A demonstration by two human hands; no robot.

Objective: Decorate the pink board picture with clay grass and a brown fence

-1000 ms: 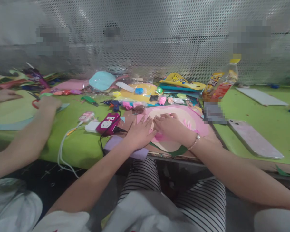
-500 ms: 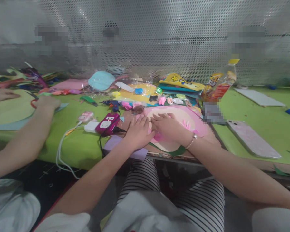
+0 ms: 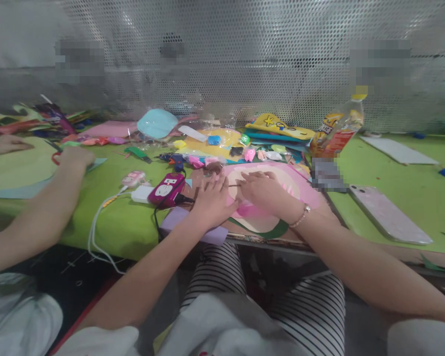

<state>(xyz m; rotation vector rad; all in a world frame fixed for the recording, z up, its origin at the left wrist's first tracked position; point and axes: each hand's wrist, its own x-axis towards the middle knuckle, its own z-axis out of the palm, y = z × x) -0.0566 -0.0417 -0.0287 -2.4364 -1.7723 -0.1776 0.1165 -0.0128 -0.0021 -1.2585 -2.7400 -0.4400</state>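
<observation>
A cream and pink paper cutout (image 3: 307,194) lies on a brown cardboard sheet at the table's front edge. My left hand (image 3: 215,199) rests flat at its left side, fingers spread. Across the gap, my right hand (image 3: 264,192) lies over the cutout with its fingers stretched out and palm down. A thin dark brown strand (image 3: 235,185) shows between the two hands; its right end runs under my right fingers. Pink pieces (image 3: 246,210) sit on the cutout below my right hand. What lies beneath the palms is hidden.
Left of my hands are a magenta power device (image 3: 166,189) with cables and a purple paper (image 3: 178,221). Small wrapped clay packs (image 3: 249,154) lie behind. A bottle (image 3: 339,126) and a phone (image 3: 389,212) stand to the right. At left, another person's hand (image 3: 74,157) holds red-handled scissors.
My right hand has slid a little to the right, away from my left hand. The brown strand now shows in the gap. My left hand stays nearly in place.
</observation>
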